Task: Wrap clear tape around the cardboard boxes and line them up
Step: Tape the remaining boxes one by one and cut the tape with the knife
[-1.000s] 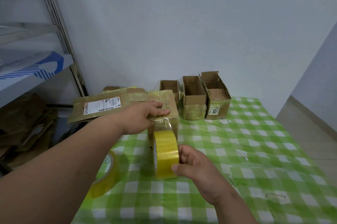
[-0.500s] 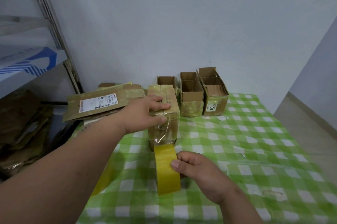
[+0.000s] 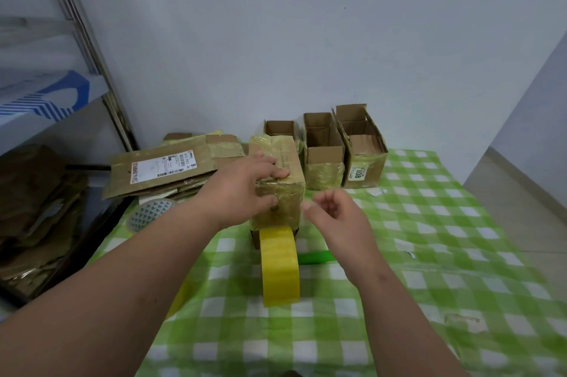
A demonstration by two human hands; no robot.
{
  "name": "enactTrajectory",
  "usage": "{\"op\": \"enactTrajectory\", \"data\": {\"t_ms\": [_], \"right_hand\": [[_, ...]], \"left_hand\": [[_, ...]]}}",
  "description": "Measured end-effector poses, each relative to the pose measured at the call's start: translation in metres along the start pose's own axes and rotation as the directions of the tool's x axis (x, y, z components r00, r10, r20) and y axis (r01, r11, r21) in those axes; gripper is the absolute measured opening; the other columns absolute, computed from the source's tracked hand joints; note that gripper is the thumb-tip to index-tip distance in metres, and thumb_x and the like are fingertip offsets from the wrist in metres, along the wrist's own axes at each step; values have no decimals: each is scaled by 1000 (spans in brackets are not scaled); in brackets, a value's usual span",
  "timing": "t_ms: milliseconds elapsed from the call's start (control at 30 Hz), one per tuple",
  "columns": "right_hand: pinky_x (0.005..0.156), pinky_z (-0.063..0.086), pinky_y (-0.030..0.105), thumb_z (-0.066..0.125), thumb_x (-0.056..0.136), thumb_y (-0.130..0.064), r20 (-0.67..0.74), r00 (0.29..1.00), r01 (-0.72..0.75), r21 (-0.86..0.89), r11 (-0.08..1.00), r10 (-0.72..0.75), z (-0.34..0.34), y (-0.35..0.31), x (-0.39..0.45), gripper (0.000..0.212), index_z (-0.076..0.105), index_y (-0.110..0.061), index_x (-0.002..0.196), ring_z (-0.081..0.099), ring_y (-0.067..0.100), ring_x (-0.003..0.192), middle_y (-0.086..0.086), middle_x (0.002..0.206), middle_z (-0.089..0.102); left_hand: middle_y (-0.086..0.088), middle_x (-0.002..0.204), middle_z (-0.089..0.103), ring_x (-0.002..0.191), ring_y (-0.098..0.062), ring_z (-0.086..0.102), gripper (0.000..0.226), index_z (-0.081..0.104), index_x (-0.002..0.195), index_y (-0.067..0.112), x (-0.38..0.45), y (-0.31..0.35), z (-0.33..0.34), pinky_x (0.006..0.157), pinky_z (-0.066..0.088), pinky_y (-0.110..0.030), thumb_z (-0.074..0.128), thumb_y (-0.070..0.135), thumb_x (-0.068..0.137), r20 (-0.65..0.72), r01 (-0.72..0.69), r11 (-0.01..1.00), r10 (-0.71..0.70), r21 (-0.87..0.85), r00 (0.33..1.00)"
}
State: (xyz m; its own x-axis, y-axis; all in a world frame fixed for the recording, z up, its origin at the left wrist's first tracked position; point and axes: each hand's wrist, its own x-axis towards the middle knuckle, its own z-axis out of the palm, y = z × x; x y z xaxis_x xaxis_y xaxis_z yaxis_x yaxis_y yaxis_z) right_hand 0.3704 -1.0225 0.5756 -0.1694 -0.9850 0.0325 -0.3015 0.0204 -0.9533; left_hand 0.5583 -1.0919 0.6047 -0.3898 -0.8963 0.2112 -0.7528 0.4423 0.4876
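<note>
My left hand (image 3: 245, 189) grips a tape-wrapped cardboard box (image 3: 288, 162) that stands on the green checked tablecloth (image 3: 429, 238). Its fingers lie on the box's top and its thumb on the front face. A yellowish roll of clear tape (image 3: 279, 266) stands on its edge on the cloth, right in front of the box, with no hand on it. My right hand (image 3: 337, 223) hovers blurred by the box's front right corner, fingers loosely curled, with nothing seen in them. Three open taped boxes (image 3: 323, 168) stand side by side at the wall.
Flattened cardboard with a shipping label (image 3: 171, 168) is stacked at the table's left. A patterned tape roll (image 3: 147, 215) lies below that stack, and another yellow roll (image 3: 179, 300) peeks out under my left forearm. A green strip (image 3: 314, 257) lies behind my right wrist. A metal shelf (image 3: 46, 94) stands at left.
My right hand let go of the tape roll and rose to the box's front right corner. The roll now stands alone on the cloth. My left hand stays on the box.
</note>
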Motion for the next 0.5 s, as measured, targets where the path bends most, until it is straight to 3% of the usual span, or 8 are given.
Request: {"op": "enactTrajectory", "data": {"t_ms": [67, 133, 267, 400, 500], "right_hand": [[92, 45, 26, 72, 85, -42, 8, 994, 106, -131, 986, -106, 8, -4, 12, 53, 51, -35, 133, 51, 7, 109, -12, 121, 48], [104, 41, 32, 73, 84, -45, 56, 980, 197, -235, 952, -189, 17, -5, 23, 68, 41, -44, 144, 45, 8, 120, -14, 126, 40], [104, 41, 45, 71, 87, -38, 29, 963, 255, -429, 866, -269, 23, -6, 34, 52, 52, -46, 135, 52, 9, 107, -17, 109, 44], [110, 33, 44, 70, 87, -41, 26, 955, 271, -479, 835, -295, 21, -8, 35, 48, 55, -45, 132, 50, 6, 109, -18, 106, 44], [109, 33, 45, 71, 86, -42, 11, 951, 274, -488, 829, -308, 24, -8, 37, 46, 57, -42, 130, 51, 8, 110, -19, 106, 44]], "left_hand": [[13, 152, 43, 146, -3, 23, 55, 58, 130, 44, 0, -1, 1, 120, 22, -32, 76, 21, 84, -4, 0, 1000, -1, -24, 1000], [12, 152, 43, 147, -4, 22, 55, 58, 130, 44, 1, -1, 2, 120, 22, -36, 75, 18, 85, -20, 12, 999, -13, -40, 1000], [10, 153, 41, 148, -6, 22, 59, 55, 136, 39, 0, -2, 3, 121, 22, -38, 73, 15, 86, 4, -1, 1000, 1, -21, 1000], [9, 146, 49, 138, -8, 41, 60, 46, 137, 30, -3, -9, -2, 111, 38, -33, 72, 12, 86, 38, 42, 990, -37, -134, 999], [12, 151, 42, 144, -3, 29, 52, 51, 137, 24, -4, -9, 0, 115, 30, -27, 69, 13, 89, -3, 14, 998, -14, -66, 1000]]}}
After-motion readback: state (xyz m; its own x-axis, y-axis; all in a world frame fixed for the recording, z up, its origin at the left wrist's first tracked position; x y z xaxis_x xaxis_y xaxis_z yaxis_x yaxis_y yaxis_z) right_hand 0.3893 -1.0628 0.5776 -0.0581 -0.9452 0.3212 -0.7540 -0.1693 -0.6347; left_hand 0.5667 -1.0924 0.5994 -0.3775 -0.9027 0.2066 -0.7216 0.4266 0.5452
